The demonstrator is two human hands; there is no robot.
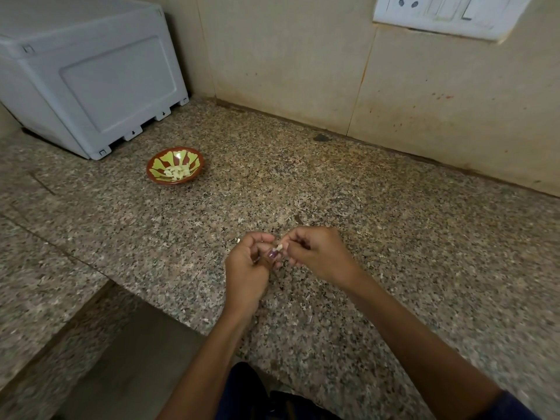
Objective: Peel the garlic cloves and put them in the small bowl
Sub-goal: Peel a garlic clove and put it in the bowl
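Home kitchen. Speckled brown-grey granite countertop point(333, 192) runs along a wall of large beige tiles point(288, 56) stained with reddish splatter at far right. White plastic switch-and-socket plate point(448, 13) on the wall, top right. Pale grey plastic box-shaped appliance point(91, 74) sits at far left on the counter. Small brown ceramic bowl with yellow-green pattern point(194, 160), holding peeled pale garlic cloves point(177, 172), just beside it.

Garlic clove point(278, 247) is pinched between left hand point(248, 262) and right hand point(318, 253) above granite counter point(394, 237). Small bowl point(175, 169) with peeled cloves point(177, 172) is seen far left, near grey box point(91, 74).
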